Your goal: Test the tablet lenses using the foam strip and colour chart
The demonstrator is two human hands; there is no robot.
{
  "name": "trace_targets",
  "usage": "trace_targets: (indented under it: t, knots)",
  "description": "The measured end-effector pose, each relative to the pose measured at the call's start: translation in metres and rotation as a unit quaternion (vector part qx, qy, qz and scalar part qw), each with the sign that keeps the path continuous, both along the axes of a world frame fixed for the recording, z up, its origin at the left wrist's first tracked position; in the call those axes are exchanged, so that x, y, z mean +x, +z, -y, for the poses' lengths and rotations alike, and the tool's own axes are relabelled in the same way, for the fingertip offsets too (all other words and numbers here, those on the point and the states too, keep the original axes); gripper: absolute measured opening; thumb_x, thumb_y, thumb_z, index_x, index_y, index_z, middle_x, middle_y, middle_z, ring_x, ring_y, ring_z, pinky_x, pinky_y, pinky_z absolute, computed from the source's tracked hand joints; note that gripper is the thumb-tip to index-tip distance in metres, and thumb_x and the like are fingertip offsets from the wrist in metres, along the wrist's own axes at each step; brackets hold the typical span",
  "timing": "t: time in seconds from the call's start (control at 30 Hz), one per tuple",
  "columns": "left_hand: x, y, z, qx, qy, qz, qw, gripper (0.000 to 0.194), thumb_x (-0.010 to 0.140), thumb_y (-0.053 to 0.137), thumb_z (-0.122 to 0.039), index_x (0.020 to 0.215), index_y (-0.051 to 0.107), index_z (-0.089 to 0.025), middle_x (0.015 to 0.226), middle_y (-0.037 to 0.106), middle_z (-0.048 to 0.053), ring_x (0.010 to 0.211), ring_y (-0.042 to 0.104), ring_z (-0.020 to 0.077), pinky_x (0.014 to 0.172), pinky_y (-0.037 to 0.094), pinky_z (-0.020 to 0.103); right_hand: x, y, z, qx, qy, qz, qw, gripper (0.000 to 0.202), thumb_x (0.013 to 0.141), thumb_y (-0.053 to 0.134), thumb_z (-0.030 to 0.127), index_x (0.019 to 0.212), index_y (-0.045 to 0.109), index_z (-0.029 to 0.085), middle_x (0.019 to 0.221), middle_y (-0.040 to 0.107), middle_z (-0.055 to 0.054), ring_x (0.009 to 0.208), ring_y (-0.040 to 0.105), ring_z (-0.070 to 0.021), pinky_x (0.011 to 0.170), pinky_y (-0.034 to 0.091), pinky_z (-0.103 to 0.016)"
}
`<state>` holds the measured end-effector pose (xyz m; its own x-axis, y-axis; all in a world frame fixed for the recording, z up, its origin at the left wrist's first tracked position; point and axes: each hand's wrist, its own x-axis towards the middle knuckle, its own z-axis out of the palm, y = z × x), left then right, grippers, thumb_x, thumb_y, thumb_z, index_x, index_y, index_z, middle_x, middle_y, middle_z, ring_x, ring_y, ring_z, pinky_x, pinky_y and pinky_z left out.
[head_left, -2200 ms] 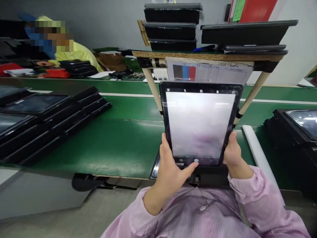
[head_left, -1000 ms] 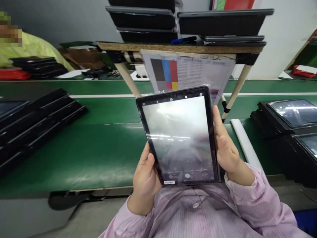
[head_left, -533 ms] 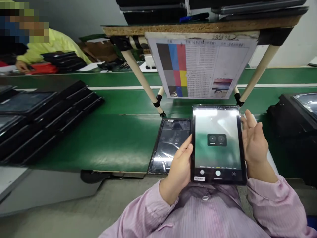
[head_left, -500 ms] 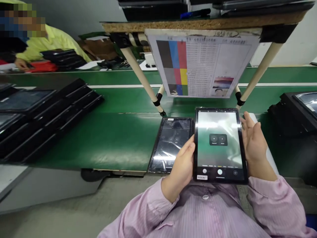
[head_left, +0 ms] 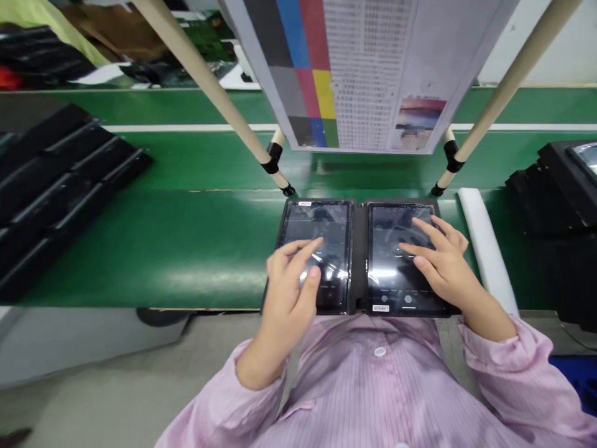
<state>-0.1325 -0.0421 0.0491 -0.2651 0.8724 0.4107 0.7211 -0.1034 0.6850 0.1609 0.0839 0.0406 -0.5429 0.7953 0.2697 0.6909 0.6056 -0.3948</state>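
While left tablet [head_left: 334, 264] and right tablet [head_left: 389, 277], at six o'clock from the chart [head_left: 366, 68], are being reached over by spread, empty left hand [head_left: 290, 283] and right hand [head_left: 446, 264], likely slippery, fragile slabs are being presented, best gripped along the sides.

We are in an electronics workshop: our long green bench [head_left: 205, 249] bears a layered black stack [head_left: 60, 168] at its left, two black glass-screened tablets [head_left: 336, 227] at its front and, above, a white colour-block chart [head_left: 364, 81].

On my feed I count two hands [head_left: 289, 289] [head_left: 445, 264], two tablets [head_left: 336, 252] [head_left: 387, 277] beneath them, one colour chart [head_left: 366, 74], two long cream poles [head_left: 204, 74] [head_left: 516, 74] and one white bar [head_left: 487, 249].
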Motion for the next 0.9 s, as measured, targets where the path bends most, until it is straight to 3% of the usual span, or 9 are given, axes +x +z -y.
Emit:
trace_targets:
  t: [0.07,0.17,0.27,0.37,0.57,0.7,0.9]
  knots:
    - [-0.019,0.001,0.003,-0.021,0.066,-0.109,0.992,0.039,0.107,0.048,-0.029,0.133,0.077,-0.026,0.125,0.064,0.015,0.125,0.056,0.0330,0.111,0.046,0.057,-0.004,-0.001,0.006,0.013,0.010,0.051,0.999,0.049,0.112,0.036,0.049,0.124,0.082,0.037,0.167,0.051,-0.002,0.158,0.034,-0.0427,0.120,0.031,-0.073]
    - [-0.035,-0.003,0.000,-0.077,0.120,-0.204,0.969,0.040,0.104,0.048,-0.022,0.126,0.082,-0.024,0.126,0.059,0.020,0.126,0.051,0.0399,0.109,0.043,0.065,-0.006,-0.003,0.009,0.046,0.002,0.032,0.998,0.048,0.112,0.035,0.046,0.135,0.076,0.037,0.170,0.046,-0.004,0.157,0.036,-0.0449,0.118,0.033,-0.073]
    - [-0.036,-0.010,-0.008,-0.154,0.117,-0.241,0.951,0.042,0.102,0.053,-0.023,0.134,0.078,-0.028,0.131,0.055,0.021,0.126,0.047,0.0431,0.104,0.044,0.066,-0.001,-0.003,0.011,0.074,-0.029,-0.031,0.996,0.050,0.112,0.033,0.044,0.145,0.070,0.035,0.169,0.045,-0.008,0.155,0.039,-0.0444,0.118,0.034,-0.071]
    - [-0.033,-0.014,-0.011,-0.204,0.091,-0.263,0.938,0.042,0.103,0.053,-0.026,0.139,0.076,-0.028,0.133,0.054,0.022,0.124,0.046,0.0448,0.100,0.045,0.066,0.010,-0.004,0.016,0.073,-0.061,-0.042,0.995,0.051,0.112,0.032,0.044,0.141,0.072,0.033,0.166,0.049,-0.010,0.154,0.042,-0.0442,0.118,0.036,-0.070]
    - [-0.028,-0.014,0.004,-0.101,0.041,-0.260,0.959,0.041,0.106,0.048,-0.031,0.131,0.080,-0.024,0.126,0.054,0.022,0.118,0.048,0.0411,0.100,0.044,0.066,0.029,-0.010,0.034,0.085,-0.121,-0.014,0.989,0.051,0.113,0.036,0.041,0.107,0.087,0.035,0.160,0.057,-0.003,0.154,0.042,-0.0404,0.120,0.033,-0.069]
    - [-0.023,-0.016,0.007,-0.085,-0.002,-0.256,0.963,0.040,0.107,0.048,-0.029,0.126,0.082,-0.023,0.124,0.054,0.021,0.119,0.049,0.0402,0.101,0.044,0.066,0.030,-0.016,0.038,0.093,-0.128,-0.015,0.987,0.051,0.113,0.036,0.039,0.111,0.086,0.035,0.159,0.059,-0.004,0.154,0.043,-0.0384,0.119,0.035,-0.066]
    - [-0.013,-0.016,0.001,-0.094,0.012,-0.264,0.960,0.038,0.106,0.050,-0.026,0.128,0.081,-0.028,0.128,0.054,0.020,0.117,0.047,0.0388,0.096,0.046,0.061,0.028,-0.022,0.036,0.090,-0.115,-0.031,0.989,0.050,0.113,0.035,0.041,0.117,0.085,0.032,0.158,0.060,-0.007,0.149,0.049,-0.0407,0.117,0.036,-0.069]
